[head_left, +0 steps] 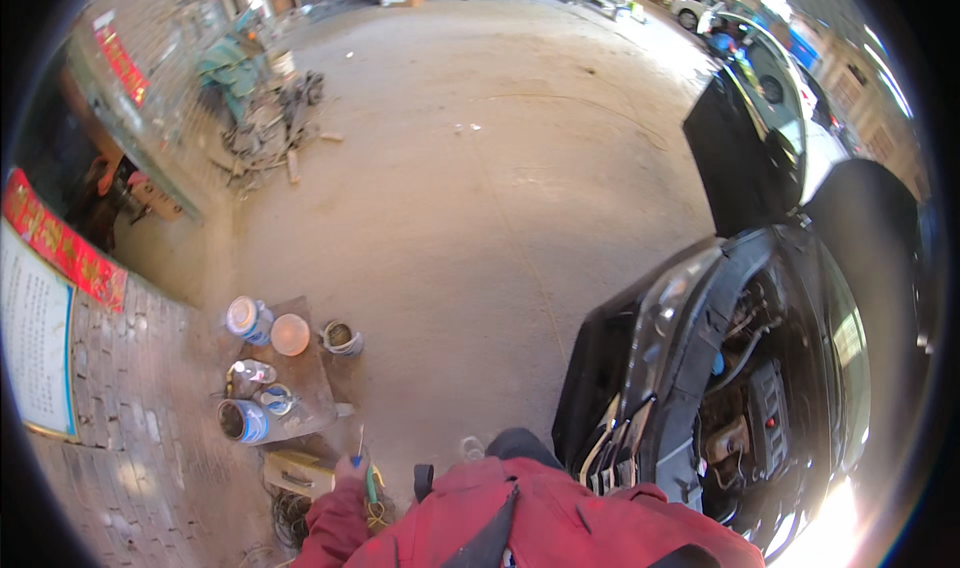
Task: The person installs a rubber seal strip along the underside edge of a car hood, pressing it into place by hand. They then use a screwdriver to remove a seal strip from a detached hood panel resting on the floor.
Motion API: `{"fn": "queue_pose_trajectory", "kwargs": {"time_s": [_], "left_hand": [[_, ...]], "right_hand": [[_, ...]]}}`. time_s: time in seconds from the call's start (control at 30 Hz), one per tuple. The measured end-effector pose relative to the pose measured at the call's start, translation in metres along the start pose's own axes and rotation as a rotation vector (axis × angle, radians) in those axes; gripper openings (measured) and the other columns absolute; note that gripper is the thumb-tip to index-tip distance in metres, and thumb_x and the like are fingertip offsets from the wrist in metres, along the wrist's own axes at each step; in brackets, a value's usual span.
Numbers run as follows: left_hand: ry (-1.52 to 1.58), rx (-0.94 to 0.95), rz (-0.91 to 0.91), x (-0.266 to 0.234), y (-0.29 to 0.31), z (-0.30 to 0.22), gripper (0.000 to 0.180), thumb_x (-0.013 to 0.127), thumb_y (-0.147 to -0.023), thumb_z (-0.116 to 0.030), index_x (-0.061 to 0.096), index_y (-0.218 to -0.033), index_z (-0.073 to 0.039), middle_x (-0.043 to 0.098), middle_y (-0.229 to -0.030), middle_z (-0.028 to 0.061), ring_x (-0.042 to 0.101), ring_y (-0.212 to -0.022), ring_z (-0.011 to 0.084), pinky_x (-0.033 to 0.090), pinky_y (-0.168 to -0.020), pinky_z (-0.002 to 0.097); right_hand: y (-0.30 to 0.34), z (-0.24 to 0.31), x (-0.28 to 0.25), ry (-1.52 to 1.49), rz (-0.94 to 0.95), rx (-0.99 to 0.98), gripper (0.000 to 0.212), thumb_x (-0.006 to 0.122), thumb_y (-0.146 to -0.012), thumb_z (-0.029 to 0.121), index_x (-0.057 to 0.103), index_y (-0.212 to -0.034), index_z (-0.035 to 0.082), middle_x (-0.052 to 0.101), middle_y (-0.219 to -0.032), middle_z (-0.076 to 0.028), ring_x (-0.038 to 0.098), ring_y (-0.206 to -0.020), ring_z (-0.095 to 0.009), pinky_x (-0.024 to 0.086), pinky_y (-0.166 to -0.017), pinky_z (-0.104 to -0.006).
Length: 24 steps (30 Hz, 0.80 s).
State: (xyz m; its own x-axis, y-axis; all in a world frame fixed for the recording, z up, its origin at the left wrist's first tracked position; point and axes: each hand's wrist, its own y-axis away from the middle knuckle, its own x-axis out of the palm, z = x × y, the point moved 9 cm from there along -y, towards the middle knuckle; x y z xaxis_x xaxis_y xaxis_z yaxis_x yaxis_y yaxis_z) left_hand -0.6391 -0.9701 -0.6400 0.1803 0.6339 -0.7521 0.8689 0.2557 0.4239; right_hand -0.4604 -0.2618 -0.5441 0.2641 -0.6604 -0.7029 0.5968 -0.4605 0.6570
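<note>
My left hand [350,470] is at the lower left, at the end of a red sleeve. Its fingers are closed round a screwdriver-like tool [361,440] with a thin pale shaft pointing away from me and a blue part at the grip. A green piece [371,485] shows just right of the hand; whether it belongs to the same tool I cannot tell. Beside the hand lies a yellowish box [298,473], with dark coiled cable [290,518] below it. My right hand is out of sight; only the red jacket [600,518] shows on that side.
A low table [310,368] at the left bears several cans, tubs and a clear bottle [255,371]. An open bucket [342,339] stands beside it. At right is a black car [660,308] with its engine bay exposed. Scrap [265,138] lies by the far left wall.
</note>
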Motion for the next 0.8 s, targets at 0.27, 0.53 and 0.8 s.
{"fn": "queue_pose_trajectory", "kwargs": {"time_s": [0.27,0.53,0.8], "left_hand": [[-0.083,-0.161,0.041,0.035,-0.103,-0.026,0.047,0.073,-0.077,-0.046,0.072,-0.095,-0.002,0.072,-0.084,0.0202,0.072,-0.083,0.0353,0.055,-0.076,0.0456],[0.073,-0.482,0.162,0.022,-0.196,-0.066,0.038,0.071,-0.080,-0.042,0.073,-0.085,-0.004,0.069,-0.070,0.0150,0.069,-0.062,0.0282,0.055,-0.062,0.0418],[0.264,-0.472,0.091,-0.023,-0.457,-0.222,0.038,0.072,-0.080,-0.041,0.073,-0.088,-0.003,0.070,-0.073,0.0155,0.069,-0.066,0.0282,0.055,-0.064,0.0417]], "right_hand": [[-0.093,0.171,0.026,0.039,0.566,0.305,0.079,0.069,-0.090,0.048,0.047,-0.142,-0.008,0.053,-0.144,-0.023,0.045,-0.140,-0.032,0.036,-0.114,-0.0458],[-0.441,0.393,0.000,0.714,0.332,-0.092,0.054,0.063,-0.089,0.062,0.080,-0.088,0.010,0.075,-0.089,-0.014,0.072,-0.091,-0.027,0.055,-0.086,-0.0421],[-0.639,1.030,-0.187,0.030,-0.004,-0.782,0.044,0.068,-0.090,0.045,0.073,-0.114,0.008,0.074,-0.099,-0.019,0.072,-0.092,-0.033,0.056,-0.083,-0.0421]]}}
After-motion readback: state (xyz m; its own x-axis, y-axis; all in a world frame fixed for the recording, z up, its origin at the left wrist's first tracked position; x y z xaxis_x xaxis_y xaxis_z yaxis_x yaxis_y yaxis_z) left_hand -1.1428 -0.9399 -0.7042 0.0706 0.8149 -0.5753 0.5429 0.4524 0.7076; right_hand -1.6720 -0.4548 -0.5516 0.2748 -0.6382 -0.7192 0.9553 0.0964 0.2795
